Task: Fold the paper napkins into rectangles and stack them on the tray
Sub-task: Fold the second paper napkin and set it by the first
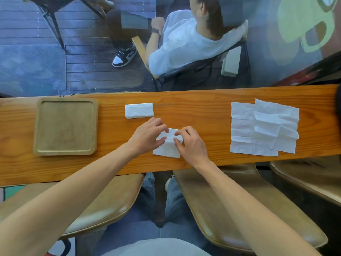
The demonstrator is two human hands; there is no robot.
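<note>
Napkins: 4 total. 1 folded napkin (139,110) done, approx. centre of the counter (203,108); 1 half-folded napkin (168,146) under the hands; 2 flat napkins, overlapping, on the right: the lower flat napkin (241,130) & the upper flat napkin (276,126). Trays: 1 tray (37,126), nothing on it. Hands: 2, left hand (147,135) & right hand (191,145). Stools: 3 seats below the counter edge. Other people: 1, seated beyond the counter.
</note>
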